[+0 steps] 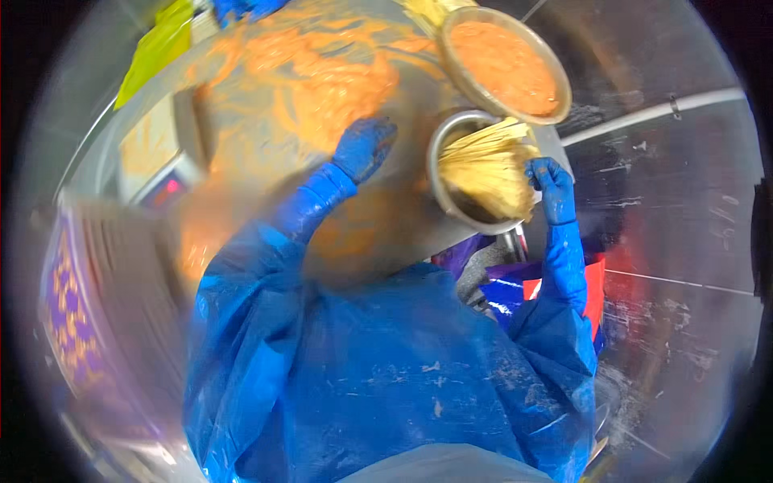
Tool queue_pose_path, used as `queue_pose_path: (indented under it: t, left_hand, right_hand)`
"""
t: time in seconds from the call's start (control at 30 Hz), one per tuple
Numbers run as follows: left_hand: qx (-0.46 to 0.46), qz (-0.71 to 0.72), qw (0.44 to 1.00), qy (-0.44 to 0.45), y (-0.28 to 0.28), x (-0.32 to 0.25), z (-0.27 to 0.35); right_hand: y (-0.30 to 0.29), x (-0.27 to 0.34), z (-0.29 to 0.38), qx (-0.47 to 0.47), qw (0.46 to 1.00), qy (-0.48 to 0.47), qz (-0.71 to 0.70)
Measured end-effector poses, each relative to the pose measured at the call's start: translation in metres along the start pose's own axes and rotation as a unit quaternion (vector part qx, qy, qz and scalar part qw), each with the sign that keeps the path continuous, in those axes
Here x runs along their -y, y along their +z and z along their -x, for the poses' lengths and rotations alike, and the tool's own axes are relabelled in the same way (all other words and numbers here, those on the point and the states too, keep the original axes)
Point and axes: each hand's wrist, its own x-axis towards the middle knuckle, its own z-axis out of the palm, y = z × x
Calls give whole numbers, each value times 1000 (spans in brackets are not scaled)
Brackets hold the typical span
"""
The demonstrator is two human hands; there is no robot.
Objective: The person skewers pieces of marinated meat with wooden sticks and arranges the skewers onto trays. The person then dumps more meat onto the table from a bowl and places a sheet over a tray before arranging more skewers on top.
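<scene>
My left hand (365, 150), in a blue glove, is at the near edge of a spread of orange, wet, meat-like pieces (338, 90) on the metal table (410, 115). Its fingers curl downward, and what lies under them is hidden. To the right, thin bamboo skewers (486, 166) lean in a fan inside a round metal pot (436, 175). My right hand (551, 176), also gloved in blue, pinches at the right edge of that fan; the exact number of sticks between the fingertips is hidden.
A basin (445, 51) of orange mixture stands behind the pot, by more yellow sticks (432, 11). Another person's blue-gloved hand (250, 9) shows at the far edge. Left are a digital scale (160, 151) and a purple-printed package (72, 302). Bags (513, 290) lie below the pot.
</scene>
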Motion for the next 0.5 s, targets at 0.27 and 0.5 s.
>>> queue_pose_path:
  t: [0.27, 0.5]
  left_hand:
    - [-138, 385, 886, -220, 59, -1, -227]
    - [-123, 288, 838, -446, 112, 11, -278]
  right_hand:
    - [-143, -167, -202, -182, 964, 171, -91]
    - [-101, -195, -253, -14, 901, 250, -355]
